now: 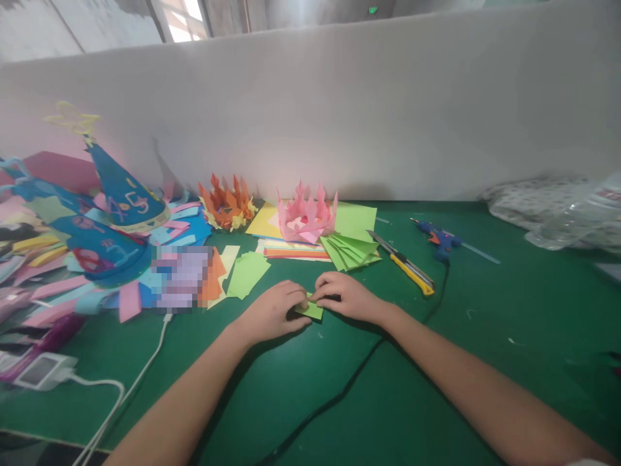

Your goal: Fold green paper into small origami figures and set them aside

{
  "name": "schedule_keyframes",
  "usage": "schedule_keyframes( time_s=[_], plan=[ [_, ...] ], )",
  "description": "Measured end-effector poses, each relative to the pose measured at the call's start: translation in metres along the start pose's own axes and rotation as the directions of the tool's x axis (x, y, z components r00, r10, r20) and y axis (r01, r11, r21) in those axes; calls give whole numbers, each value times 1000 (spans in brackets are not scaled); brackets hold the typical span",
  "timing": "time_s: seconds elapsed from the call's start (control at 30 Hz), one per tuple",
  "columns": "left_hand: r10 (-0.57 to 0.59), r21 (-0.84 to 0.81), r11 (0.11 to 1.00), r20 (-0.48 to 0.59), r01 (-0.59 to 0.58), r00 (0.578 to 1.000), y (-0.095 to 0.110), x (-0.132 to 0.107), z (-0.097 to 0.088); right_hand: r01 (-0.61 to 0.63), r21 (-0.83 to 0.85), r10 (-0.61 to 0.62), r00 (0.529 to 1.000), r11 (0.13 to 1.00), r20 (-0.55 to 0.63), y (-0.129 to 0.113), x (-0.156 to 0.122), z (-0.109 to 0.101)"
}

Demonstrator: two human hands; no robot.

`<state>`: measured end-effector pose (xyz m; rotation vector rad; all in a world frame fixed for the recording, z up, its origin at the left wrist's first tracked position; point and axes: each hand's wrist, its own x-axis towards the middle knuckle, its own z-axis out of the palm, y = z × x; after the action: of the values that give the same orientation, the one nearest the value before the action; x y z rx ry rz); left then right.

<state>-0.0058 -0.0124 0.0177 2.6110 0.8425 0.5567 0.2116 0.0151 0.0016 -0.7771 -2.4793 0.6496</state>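
Note:
A small piece of green paper [310, 309] lies on the green table between my two hands. My left hand [276, 310] has its fingers curled on the paper's left side. From the right, my right hand [347, 298] presses its fingertips on the paper's upper edge, close to the left fingertips. Part of the sheet is hidden under the fingers. Just beyond the hands lie a fanned stack of green paper pieces [350, 251] and another small green pile [248, 274]. A pink paper crown [308, 217] and an orange paper crown [227, 206] stand farther back.
A yellow utility knife [407, 268] and a blue glue gun [439, 239] lie right of the hands, its black cable crossing the table. Blue party hats [123, 188] and coloured paper strips crowd the left. White cables [145, 366] run at front left. A clear bottle [577, 210] lies far right.

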Motion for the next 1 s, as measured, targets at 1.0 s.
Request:
schedule_keyframes(
  time_s=[1.0],
  plan=[
    [-236, -17, 972, -18, 236, 972, -10, -1, 5, -58, -1, 57, 997, 998, 53, -3, 1, -2]
  ],
)
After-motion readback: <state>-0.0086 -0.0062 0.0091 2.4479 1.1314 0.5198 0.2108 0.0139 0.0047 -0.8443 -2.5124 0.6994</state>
